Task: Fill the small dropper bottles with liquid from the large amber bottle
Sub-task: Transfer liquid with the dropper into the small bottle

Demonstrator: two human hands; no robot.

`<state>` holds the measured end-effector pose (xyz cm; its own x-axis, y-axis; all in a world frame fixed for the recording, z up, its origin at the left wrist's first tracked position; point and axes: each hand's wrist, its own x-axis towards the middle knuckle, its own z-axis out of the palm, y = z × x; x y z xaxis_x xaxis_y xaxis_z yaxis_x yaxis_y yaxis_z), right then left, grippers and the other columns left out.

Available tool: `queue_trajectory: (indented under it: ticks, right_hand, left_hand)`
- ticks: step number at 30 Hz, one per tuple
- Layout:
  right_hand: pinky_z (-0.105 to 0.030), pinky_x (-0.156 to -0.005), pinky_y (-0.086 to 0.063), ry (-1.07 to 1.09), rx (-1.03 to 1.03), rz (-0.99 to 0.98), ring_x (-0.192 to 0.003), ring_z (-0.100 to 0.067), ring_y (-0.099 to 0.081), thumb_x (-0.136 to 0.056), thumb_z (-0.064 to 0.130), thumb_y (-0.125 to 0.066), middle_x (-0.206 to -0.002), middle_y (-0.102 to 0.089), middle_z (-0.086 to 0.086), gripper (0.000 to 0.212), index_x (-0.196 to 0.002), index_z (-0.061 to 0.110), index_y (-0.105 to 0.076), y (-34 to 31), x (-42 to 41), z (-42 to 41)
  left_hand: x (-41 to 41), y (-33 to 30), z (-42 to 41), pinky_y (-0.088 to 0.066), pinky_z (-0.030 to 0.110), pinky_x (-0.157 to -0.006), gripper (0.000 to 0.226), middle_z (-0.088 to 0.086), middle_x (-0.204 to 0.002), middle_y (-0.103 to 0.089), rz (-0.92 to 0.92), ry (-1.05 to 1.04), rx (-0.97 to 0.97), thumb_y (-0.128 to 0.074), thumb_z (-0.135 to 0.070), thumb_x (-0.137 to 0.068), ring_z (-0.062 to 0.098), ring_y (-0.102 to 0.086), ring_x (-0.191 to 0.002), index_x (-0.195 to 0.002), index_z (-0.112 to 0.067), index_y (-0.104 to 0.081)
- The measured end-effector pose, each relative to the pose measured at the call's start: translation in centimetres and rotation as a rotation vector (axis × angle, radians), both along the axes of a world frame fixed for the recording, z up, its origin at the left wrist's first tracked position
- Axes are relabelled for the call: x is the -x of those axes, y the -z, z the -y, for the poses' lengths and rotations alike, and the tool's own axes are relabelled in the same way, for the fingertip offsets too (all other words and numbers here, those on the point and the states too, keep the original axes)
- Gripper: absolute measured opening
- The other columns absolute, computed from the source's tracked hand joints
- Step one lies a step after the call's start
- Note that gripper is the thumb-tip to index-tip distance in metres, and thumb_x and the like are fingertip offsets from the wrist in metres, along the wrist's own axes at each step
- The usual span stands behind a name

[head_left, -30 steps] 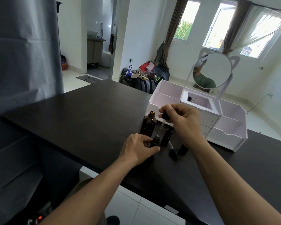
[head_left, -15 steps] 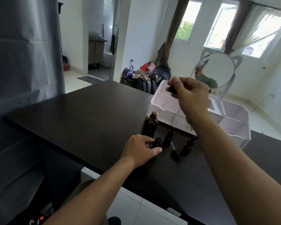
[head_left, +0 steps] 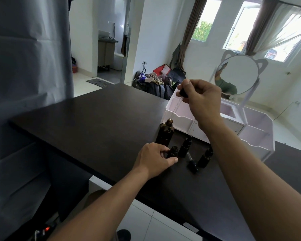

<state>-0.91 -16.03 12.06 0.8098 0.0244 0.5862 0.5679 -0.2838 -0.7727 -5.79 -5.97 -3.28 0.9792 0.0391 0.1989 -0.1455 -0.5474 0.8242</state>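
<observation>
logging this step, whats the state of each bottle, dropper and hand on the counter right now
large amber bottle: upright, uncapped
pipette dropper: held above the large bottle's mouth, tip angled down
right hand: grip shut on the dropper bulb
left hand: steadying the open small bottle
two other small bottles: upright, capped
spare dropper cap: lying on the counter

matt dark table point(head_left: 97, 119), glossy amber glass bottle point(head_left: 165, 134).

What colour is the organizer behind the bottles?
White, with a faint pinkish tint inside the organizer; the head view, the only one, shows it clearly.
</observation>
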Motion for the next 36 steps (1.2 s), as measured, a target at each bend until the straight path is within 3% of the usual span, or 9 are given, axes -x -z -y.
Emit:
queue_trajectory:
  ticks: [7, 11, 16, 36]
  right_hand:
    - [-0.039, -0.076, -0.058, -0.033, 0.084, -0.118, -0.081, -0.020, -0.073, -0.098, 0.023, -0.057, -0.084, -0.075, -0.007, 0.022, -0.090, 0.010, -0.073, 2.6, -0.8, -0.1]
    - [-0.045, -0.085, -0.058, -0.063, 0.101, -0.197, -0.085, -0.019, -0.073, -0.100, 0.020, -0.053, -0.090, -0.074, -0.007, 0.022, -0.085, 0.019, -0.069, 4.7, -1.0, -0.4]
    - [-0.045, -0.088, -0.058, -0.064, 0.059, -0.262, -0.085, -0.017, -0.073, -0.102, 0.019, -0.046, -0.093, -0.073, -0.007, 0.024, -0.096, 0.010, -0.067, 6.3, -1.3, -0.5]
    - [-0.049, -0.087, -0.057, -0.082, -0.007, -0.204, -0.083, -0.025, -0.070, -0.102, 0.016, -0.047, -0.083, -0.069, -0.009, 0.027, -0.082, 0.018, -0.065, 7.3, -1.2, -0.8]
  left_hand:
    - [0.0, -0.4, 0.1, -0.045, 0.021, -0.067, 0.035, -0.009, -0.076, -0.061, -0.043, -0.041, -0.027, -0.074, -0.049, -0.078, 0.007, -0.060, -0.075, -0.105, -0.027, -0.073]
    - [0.1, -0.4, 0.2, -0.045, 0.021, -0.077, 0.049, -0.008, -0.096, -0.065, -0.072, -0.062, -0.020, -0.074, -0.051, -0.078, 0.008, -0.060, -0.091, -0.119, -0.026, -0.068]
    - [0.4, -0.5, 0.3, -0.052, 0.024, -0.079, 0.042, -0.004, -0.092, -0.069, -0.074, -0.079, 0.011, -0.077, -0.048, -0.077, 0.010, -0.064, -0.087, -0.112, -0.025, -0.072]
    - [0.3, -0.5, 0.3, -0.048, 0.022, -0.080, 0.049, -0.006, -0.100, -0.068, -0.089, -0.060, 0.007, -0.076, -0.048, -0.077, 0.007, -0.062, -0.093, -0.119, -0.024, -0.069]
